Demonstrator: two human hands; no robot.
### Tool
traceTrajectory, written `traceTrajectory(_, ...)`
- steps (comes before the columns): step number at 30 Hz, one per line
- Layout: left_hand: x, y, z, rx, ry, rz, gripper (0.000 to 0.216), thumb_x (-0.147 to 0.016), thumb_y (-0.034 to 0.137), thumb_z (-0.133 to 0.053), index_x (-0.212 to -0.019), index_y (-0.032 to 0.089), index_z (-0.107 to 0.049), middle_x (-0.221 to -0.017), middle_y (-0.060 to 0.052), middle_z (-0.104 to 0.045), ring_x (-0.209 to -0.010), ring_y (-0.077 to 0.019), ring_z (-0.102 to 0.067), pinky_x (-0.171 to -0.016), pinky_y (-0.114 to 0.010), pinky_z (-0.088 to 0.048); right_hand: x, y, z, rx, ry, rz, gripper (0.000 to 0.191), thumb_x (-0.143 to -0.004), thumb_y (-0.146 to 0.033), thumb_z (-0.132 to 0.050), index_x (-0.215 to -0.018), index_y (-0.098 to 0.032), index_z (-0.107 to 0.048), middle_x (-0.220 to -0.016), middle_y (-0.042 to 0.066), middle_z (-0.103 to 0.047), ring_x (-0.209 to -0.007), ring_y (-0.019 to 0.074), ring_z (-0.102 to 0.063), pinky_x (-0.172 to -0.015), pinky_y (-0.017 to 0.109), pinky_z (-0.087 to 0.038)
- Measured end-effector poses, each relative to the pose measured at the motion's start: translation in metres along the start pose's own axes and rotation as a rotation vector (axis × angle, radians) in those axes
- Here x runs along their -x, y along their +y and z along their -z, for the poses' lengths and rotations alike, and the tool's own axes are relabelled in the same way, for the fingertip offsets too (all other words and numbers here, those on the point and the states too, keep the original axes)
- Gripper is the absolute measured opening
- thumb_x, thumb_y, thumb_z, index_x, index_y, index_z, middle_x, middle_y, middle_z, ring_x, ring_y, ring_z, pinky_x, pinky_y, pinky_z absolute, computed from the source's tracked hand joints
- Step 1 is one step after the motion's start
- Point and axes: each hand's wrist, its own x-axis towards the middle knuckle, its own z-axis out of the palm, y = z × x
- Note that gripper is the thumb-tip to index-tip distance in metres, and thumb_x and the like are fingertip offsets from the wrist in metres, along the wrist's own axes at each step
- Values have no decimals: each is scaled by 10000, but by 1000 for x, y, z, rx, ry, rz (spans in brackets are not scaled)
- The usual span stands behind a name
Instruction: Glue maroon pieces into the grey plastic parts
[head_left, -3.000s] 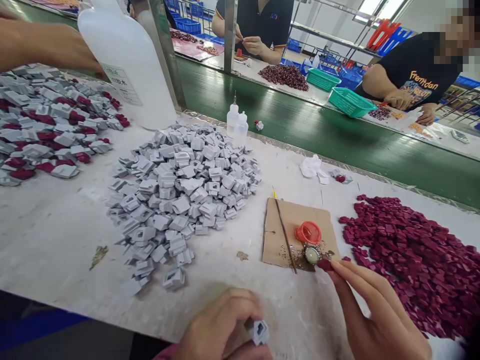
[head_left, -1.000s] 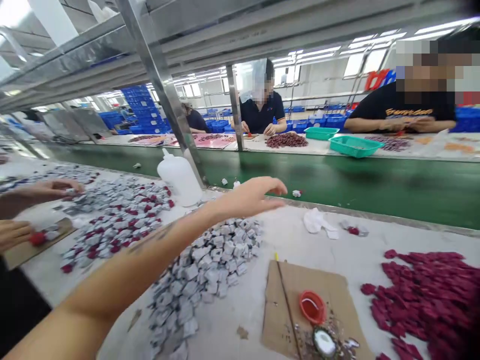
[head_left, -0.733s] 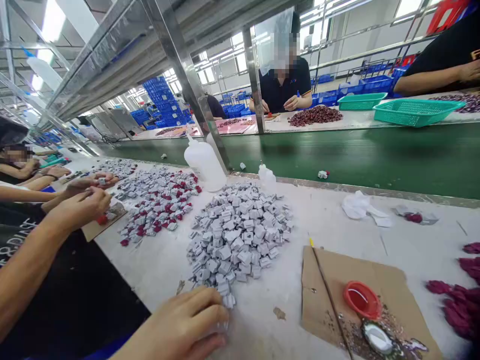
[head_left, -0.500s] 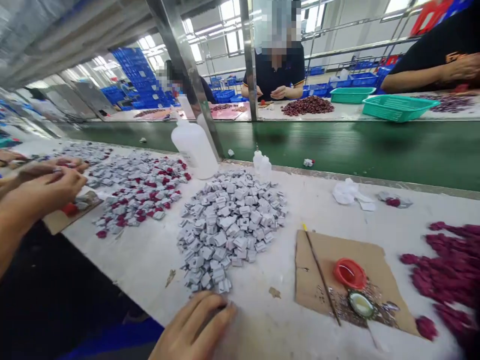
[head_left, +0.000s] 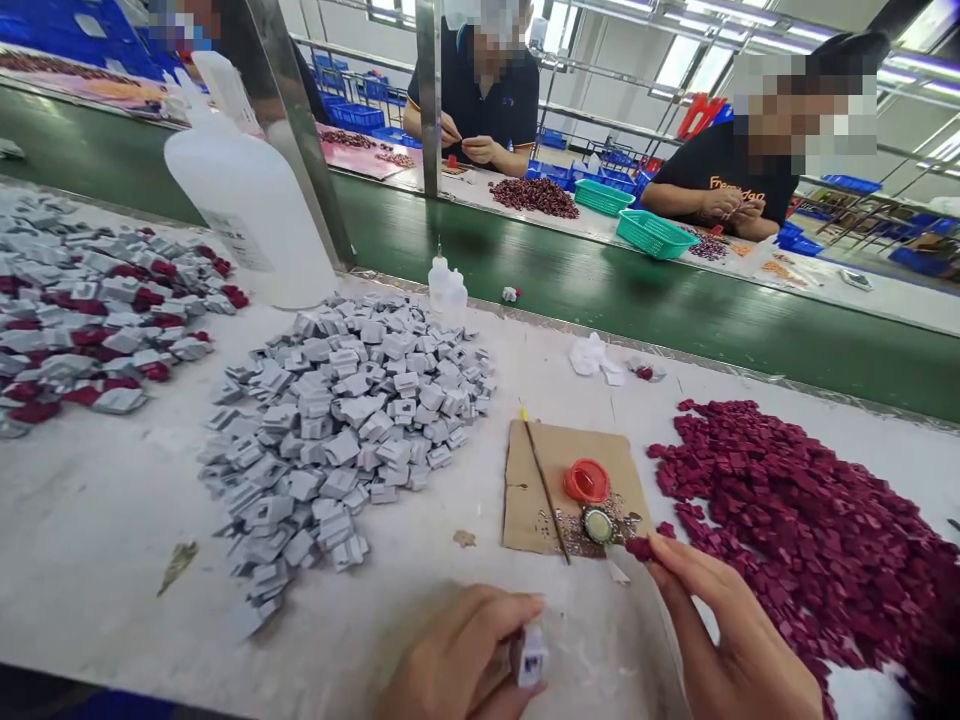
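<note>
My left hand (head_left: pixel 461 660) is at the table's near edge, fingers closed on one small grey plastic housing (head_left: pixel 530 657). My right hand (head_left: pixel 731 640) pinches a small dark red piece (head_left: pixel 639 548) at its fingertips, just right of a bottle cap with pale glue (head_left: pixel 598 524). The cap sits on a cardboard square (head_left: pixel 547 460) beside a red cap (head_left: pixel 586 481) and a thin stick (head_left: pixel 546 490). A heap of grey housings (head_left: pixel 345 420) lies left of the cardboard. A heap of dark red pieces (head_left: pixel 795 510) lies to the right.
A large white bottle (head_left: pixel 251 215) and a small dropper bottle (head_left: pixel 448 285) stand at the back by a metal post. Mixed grey and red parts (head_left: pixel 90 300) lie far left. A green conveyor belt (head_left: pixel 675 300) runs behind; two people work across it beside green baskets (head_left: pixel 655 234).
My view dropped back to the table. My left hand, which had reached out and then to the grey heap, now holds a grey housing; my right hand is back in view with a red piece.
</note>
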Motion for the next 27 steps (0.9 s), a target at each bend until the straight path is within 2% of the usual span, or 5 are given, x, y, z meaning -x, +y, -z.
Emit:
traceTrajectory(4, 1, -8, 1, -77, -22, -44, 375, -788, 51, -675, -1113, 213, -581, -953, -30, -660, -814, -130, -673, -759, -161, -547, -14, 0, -7, 4, -16, 117, 245, -875, -78, -575, -1090, -181, -632, -1069, 32, -642, -967, 106, -619, -980, 213, -441)
traceTrajectory(12, 1, 1, 0, -128, 38, 31, 247, -864, 90, -578, -1065, 232, -602, -937, -21, -672, -834, -154, -661, -752, -199, -541, -18, -2, -16, 0, -49, 138, 259, -886, -84, -545, -1098, -208, -627, -1044, 24, -659, -937, 136, -641, -880, 257, -499)
traceTrajectory(19, 0, -2, -1, -106, -9, 12, 413, -795, 27, -647, -1137, 240, -554, -982, -17, -674, -887, -169, -639, -799, -225, -524, -18, 1, -17, -8, -99, 135, 247, -881, -56, -546, -1084, -170, -626, -1065, 43, -647, -982, 122, -619, -940, 235, -454)
traceTrajectory(23, -3, 2, 3, 63, -7, 14, 351, -808, 17, -614, -1062, 256, -570, -963, 4, -655, -775, -118, -624, -715, -177, -516, -18, 0, -17, -22, -98, 131, 245, -884, -69, -547, -1086, -182, -626, -1062, 34, -653, -969, 123, -629, -915, 235, -474)
traceTrajectory(27, -6, 6, 9, 238, 47, 117, 288, -767, 48, -662, -942, 255, -566, -872, 34, -607, -677, -94, -581, -638, -165, -498, -17, -2, -13, -43, -67, 75, 262, -877, -79, -567, -1089, -218, -630, -1068, 16, -653, -962, 128, -633, -923, 248, -485)
